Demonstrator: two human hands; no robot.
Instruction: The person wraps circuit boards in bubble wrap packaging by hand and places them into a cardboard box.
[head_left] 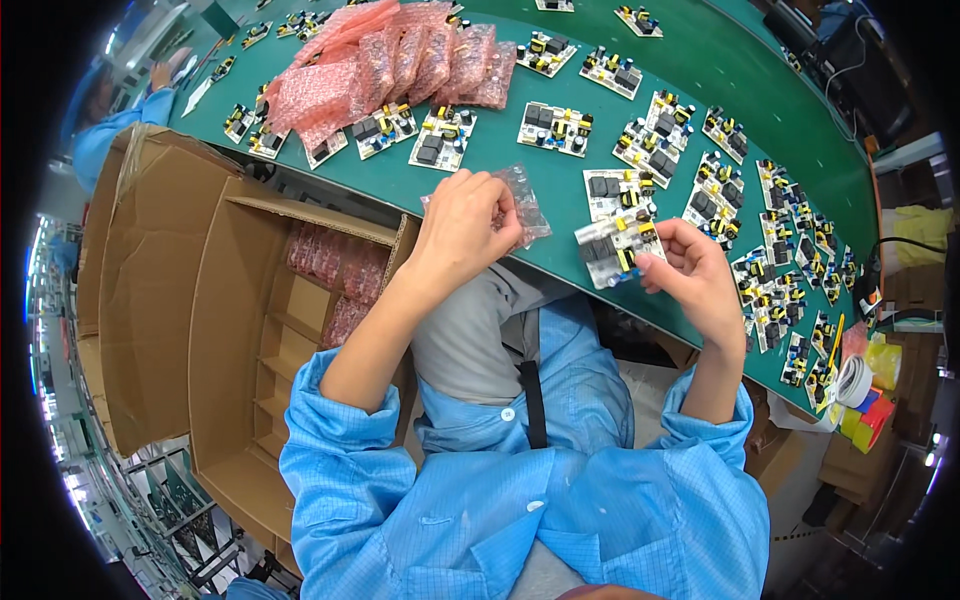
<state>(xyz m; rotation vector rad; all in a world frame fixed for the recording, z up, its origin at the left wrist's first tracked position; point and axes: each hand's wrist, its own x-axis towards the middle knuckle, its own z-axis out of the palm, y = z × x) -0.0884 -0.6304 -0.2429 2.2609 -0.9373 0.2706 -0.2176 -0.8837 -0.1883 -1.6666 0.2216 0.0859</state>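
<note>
My left hand (462, 225) grips a small pink bubble-wrap bag (523, 205) at the near edge of the green table (500, 165). My right hand (697, 275) holds a white circuit board (617, 247) with black and yellow parts, just right of the bag and apart from it. Another board (618, 190) lies on the table right behind them. Both forearms come up from blue sleeves at the bottom.
Several loose circuit boards (720, 190) cover the table to the right and back. A pile of pink bubble bags (390, 60) lies at the back left. An open cardboard box (270, 330) with dividers and bagged boards stands at my left. Tape rolls (855, 380) sit far right. Another person's hand (160, 75) is top left.
</note>
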